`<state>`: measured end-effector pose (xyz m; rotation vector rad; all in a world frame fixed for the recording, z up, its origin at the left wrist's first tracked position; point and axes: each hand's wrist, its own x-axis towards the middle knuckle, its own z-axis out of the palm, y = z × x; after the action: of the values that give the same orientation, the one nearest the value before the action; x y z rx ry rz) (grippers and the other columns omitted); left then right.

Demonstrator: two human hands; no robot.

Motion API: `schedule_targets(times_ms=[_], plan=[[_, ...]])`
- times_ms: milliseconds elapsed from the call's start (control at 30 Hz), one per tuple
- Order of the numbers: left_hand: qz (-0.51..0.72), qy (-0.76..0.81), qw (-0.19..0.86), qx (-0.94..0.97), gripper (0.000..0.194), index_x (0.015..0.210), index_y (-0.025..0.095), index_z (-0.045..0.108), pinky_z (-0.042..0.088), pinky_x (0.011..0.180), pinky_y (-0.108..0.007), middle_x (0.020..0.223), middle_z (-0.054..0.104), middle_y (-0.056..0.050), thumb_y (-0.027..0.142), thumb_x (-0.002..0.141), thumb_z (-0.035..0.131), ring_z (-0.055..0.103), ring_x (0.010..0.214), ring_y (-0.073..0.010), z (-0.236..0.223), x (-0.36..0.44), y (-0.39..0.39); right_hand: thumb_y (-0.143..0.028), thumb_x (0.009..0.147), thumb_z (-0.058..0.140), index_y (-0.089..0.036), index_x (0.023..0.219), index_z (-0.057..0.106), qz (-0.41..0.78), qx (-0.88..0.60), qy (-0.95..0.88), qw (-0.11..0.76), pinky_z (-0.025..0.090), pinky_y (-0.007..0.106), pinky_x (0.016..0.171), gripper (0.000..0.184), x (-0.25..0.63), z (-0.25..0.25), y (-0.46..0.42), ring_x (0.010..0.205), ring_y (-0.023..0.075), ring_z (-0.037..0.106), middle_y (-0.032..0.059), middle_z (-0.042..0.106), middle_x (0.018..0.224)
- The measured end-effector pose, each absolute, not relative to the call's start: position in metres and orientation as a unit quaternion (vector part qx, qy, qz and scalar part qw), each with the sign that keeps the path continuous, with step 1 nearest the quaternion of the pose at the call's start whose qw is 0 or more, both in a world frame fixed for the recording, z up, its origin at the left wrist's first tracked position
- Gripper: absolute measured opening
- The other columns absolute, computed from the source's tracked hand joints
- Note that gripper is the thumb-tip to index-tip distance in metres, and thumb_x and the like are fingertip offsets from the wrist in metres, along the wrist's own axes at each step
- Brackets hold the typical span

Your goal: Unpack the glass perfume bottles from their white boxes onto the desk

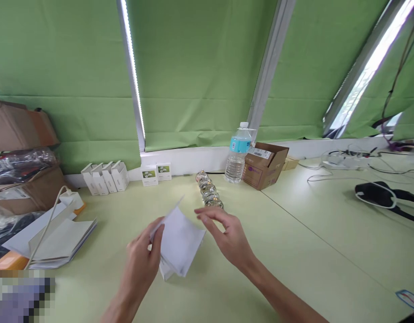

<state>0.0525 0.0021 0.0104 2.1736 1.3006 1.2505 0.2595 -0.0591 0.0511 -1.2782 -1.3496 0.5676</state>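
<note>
My left hand (142, 251) pinches a thin white sheet (180, 242) at its upper left edge, thumb in front. The sheet may be a flat paper pouch; I cannot tell. Part of a small white box (167, 271) shows under its lower edge. My right hand (227, 231) hovers just right of the sheet, fingers stretched out and thumb close beneath them, with nothing visible in it. Beyond it, a row of shiny, round gold-and-silver pieces (208, 190) lies on the pale green table (260, 278).
Several slim white boxes (106, 178) stand at the back left, beside two white cartons with pictures (157, 174). A water bottle (237, 154) and an open cardboard box (264, 166) stand behind. Papers (62, 237) lie left; a black strapped object (376, 195) lies right.
</note>
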Motion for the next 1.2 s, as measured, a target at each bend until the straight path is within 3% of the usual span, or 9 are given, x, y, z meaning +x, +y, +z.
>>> schedule_targets(times_ms=[133,233,300,467,600,733,833,1000,1200], plan=[[0.49,0.52,0.294,0.635,0.043,0.055,0.02,0.041,0.029,0.04,-0.021,0.046,0.043,0.004,0.048,0.086,0.05,0.041,0.043,-0.0096,0.015,0.054,0.01,-0.045,0.082,0.062,-0.023,0.083,0.071,0.276,-0.588,-0.597,0.471,0.045,0.045,0.098,0.024,0.257,0.043,-0.058,0.123,0.0297,0.048,0.0063,0.05,0.135],[0.549,0.481,0.388,0.563,0.027,0.08,0.02,0.049,0.035,0.044,-0.019,0.061,0.055,0.004,0.046,0.083,0.055,0.049,0.05,-0.0103,0.019,0.056,0.013,-0.045,0.082,0.062,-0.018,0.096,0.069,0.444,-0.537,-0.554,0.456,0.057,0.043,0.079,0.031,0.254,0.036,-0.055,0.09,0.025,0.067,0.0097,0.066,0.108],[0.582,0.459,0.435,0.511,0.037,0.102,0.023,0.04,0.041,0.045,-0.02,0.075,0.061,0.002,0.042,0.079,0.061,0.054,0.052,-0.0106,0.024,0.057,0.012,-0.044,0.082,0.063,-0.014,0.098,0.068,0.519,-0.494,-0.52,0.465,0.059,0.042,0.073,0.034,0.253,0.033,-0.053,0.077,0.0228,0.069,0.0083,0.069,0.092],[0.658,0.425,0.42,0.458,0.046,0.096,0.029,0.025,0.045,0.044,-0.017,0.106,0.058,-0.002,0.031,0.076,0.067,0.056,0.049,-0.005,0.033,0.062,0.005,-0.038,0.079,0.069,-0.013,0.1,0.071,0.54,-0.489,-0.454,0.512,0.059,0.04,0.078,0.032,0.252,0.033,-0.05,0.085,0.0239,0.068,0.0091,0.07,0.098],[0.621,0.409,0.427,0.515,0.026,0.089,0.026,0.035,0.044,0.046,-0.017,0.114,0.055,-0.003,0.033,0.082,0.059,0.06,0.057,-0.0058,0.026,0.057,0.01,-0.038,0.08,0.069,-0.015,0.102,0.071,0.545,-0.493,-0.431,0.523,0.06,0.04,0.079,0.032,0.254,0.031,-0.048,0.092,0.0251,0.065,0.0087,0.069,0.105],[0.542,0.426,0.438,0.577,0.012,0.084,0.021,0.054,0.044,0.053,-0.017,0.085,0.061,-0.002,0.033,0.085,0.055,0.059,0.064,-0.0097,0.024,0.05,0.016,-0.039,0.08,0.069,-0.017,0.105,0.071,0.541,-0.506,-0.412,0.531,0.059,0.041,0.082,0.033,0.259,0.026,-0.044,0.096,0.0261,0.064,0.0074,0.069,0.106],[0.503,0.413,0.481,0.587,0.024,0.101,0.02,0.061,0.05,0.057,-0.022,0.079,0.062,-0.002,0.037,0.084,0.057,0.062,0.069,-0.0138,0.031,0.047,0.015,-0.041,0.08,0.068,-0.019,0.109,0.069,0.54,-0.51,-0.412,0.528,0.058,0.042,0.084,0.036,0.261,0.024,-0.042,0.099,0.0278,0.064,0.0075,0.068,0.11],[0.444,0.361,0.634,0.52,0.059,0.125,0.023,0.05,0.055,0.07,-0.032,0.113,0.063,-0.01,0.021,0.07,0.071,0.066,0.082,-0.0183,0.037,0.037,0.022,-0.045,0.084,0.063,-0.023,0.124,0.06,0.546,-0.484,-0.452,0.513,0.056,0.045,0.089,0.045,0.257,0.028,-0.044,0.104,0.0286,0.062,0.008,0.064,0.12],[0.551,0.465,0.538,0.436,0.059,0.119,0.02,0.054,0.052,0.065,-0.024,0.091,0.063,-0.004,0.008,0.062,0.061,0.063,0.075,-0.0136,0.026,-0.021,0.067,-0.047,0.084,0.061,-0.029,0.134,0.048,0.496,-0.503,-0.502,0.499,0.057,0.044,0.083,0.054,0.259,0.029,-0.046,0.105,0.0285,0.061,0.0091,0.055,0.132]])
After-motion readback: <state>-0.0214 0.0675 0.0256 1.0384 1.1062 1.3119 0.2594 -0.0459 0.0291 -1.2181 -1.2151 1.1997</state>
